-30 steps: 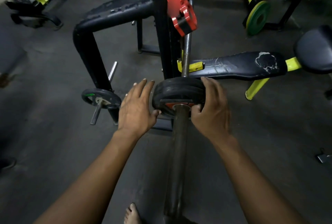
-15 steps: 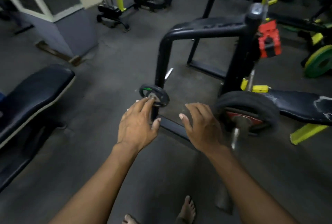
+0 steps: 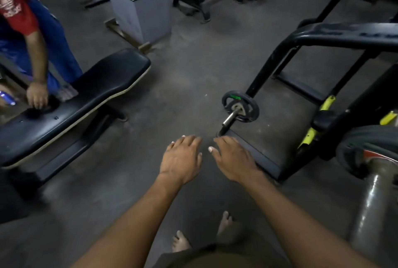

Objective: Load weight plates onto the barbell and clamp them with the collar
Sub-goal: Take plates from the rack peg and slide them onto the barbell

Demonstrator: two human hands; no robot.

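Both the left hand point(image 3: 182, 158) and the right hand point(image 3: 233, 159) hang side by side with fingers spread and nothing in them. Just beyond the right fingertips a small black weight plate point(image 3: 240, 106) sits on a steel storage peg point(image 3: 230, 118); far to their right is the barbell sleeve point(image 3: 371, 197), already carrying a plate point(image 3: 366, 149). Pulled off carelessly, the small plate could slip toward the bare feet point(image 3: 181, 244) below the wrists.

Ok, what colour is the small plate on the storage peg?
Black with a green mark, in the head view: small plate.
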